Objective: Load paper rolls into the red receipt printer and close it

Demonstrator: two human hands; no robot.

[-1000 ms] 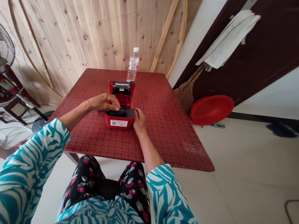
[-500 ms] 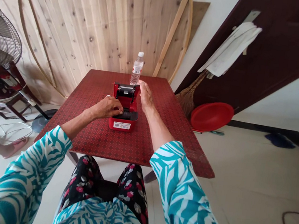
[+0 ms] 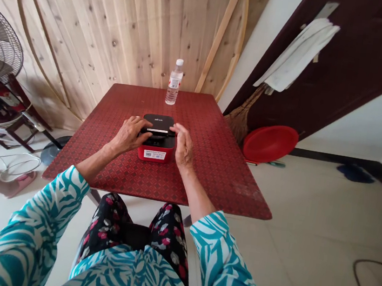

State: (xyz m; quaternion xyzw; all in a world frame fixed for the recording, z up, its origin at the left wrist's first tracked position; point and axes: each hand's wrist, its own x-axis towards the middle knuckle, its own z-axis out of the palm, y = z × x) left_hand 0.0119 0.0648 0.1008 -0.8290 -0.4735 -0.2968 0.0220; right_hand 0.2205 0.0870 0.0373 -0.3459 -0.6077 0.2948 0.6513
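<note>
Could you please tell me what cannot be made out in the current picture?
Inside of the red device: head view, hidden by its lid.
Lid's left edge: head view, partly covered by the left hand.
Small print on the white label: head view, too small to read.
Rest of the fan: head view, cut off by the left picture edge.

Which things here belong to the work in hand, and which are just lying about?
In the work: red-and-black device and its lid; left hand and right hand, at the lid; table beneath.

Just around: water bottle, white cloth, broom, red basin, fan.
</note>
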